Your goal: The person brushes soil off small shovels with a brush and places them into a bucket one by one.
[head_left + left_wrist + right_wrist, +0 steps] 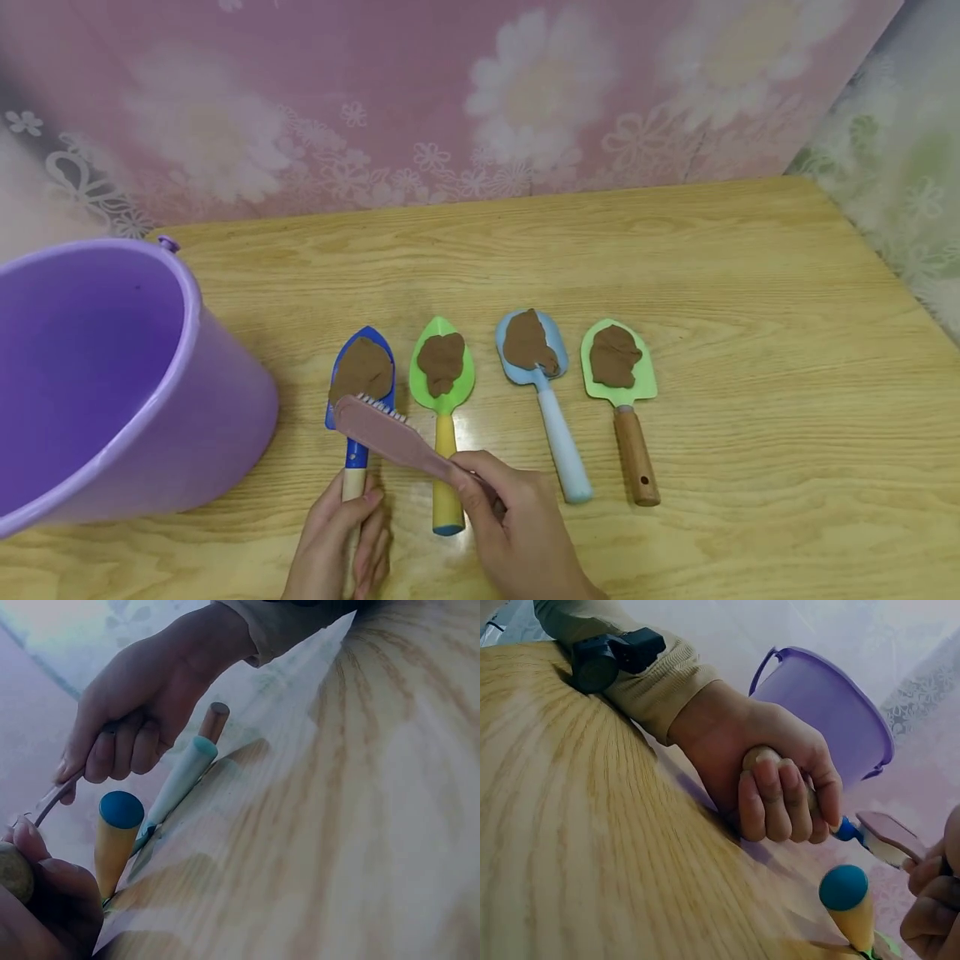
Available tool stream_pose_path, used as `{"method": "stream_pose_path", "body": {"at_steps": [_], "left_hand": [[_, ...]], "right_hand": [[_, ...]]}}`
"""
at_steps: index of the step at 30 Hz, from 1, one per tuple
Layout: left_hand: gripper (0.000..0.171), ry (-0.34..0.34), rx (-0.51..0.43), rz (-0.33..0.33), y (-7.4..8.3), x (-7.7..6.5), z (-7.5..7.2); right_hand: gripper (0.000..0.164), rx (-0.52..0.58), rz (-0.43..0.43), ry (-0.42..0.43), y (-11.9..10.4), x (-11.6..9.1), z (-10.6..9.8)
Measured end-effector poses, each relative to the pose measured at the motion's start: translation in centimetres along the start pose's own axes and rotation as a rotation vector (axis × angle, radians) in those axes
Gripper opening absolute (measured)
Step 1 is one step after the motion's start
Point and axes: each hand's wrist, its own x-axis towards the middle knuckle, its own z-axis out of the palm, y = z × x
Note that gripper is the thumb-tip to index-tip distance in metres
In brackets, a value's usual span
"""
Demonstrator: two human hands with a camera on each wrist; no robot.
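Note:
My left hand grips the pale handle of a blue trowel, whose blade carries a flat patch of brown clay-like stuff. In my right hand is a pinkish-brown brush with white bristles, held by its handle. The brush head lies over the lower part of the blue blade, bristles toward the brown patch; whether they touch it I cannot tell. In the right wrist view the left hand has its fingers curled round the trowel handle. The left wrist view shows the right hand curled round the brush handle.
To the right lie a green trowel with a yellow handle, a light blue scoop and a pale green trowel with a wooden handle, each bearing brown stuff. A purple bucket stands left on the wooden table.

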Motion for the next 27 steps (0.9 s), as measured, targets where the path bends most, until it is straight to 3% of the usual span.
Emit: {"method": "stream_pose_path", "body": {"at_steps": [5,12,17,24,27], "left_hand": [[0.018,0.026,0.039,0.007,-0.12,0.07,-0.11],[0.021,0.006,0.014,0.031,-0.08,-0.01,-0.25],[0.020,0.006,0.022,0.039,-0.22,-0.05,-0.18],[0.024,-0.038,0.001,0.051,-0.24,0.06,-0.20],[0.025,-0.044,-0.014,0.047,-0.23,0.11,-0.21]], "right_hand": [[0.017,-0.032,-0.041,0.066,-0.03,-0.05,0.21],[0.012,-0.011,-0.075,-0.018,0.15,-0.16,0.25],[0.014,-0.052,-0.074,0.057,-0.02,0.04,-0.01],[0.015,0.010,-0.030,-0.057,-0.17,-0.17,-0.33],[0.015,-0.014,-0.042,-0.038,0.08,-0.20,-0.34]]}}
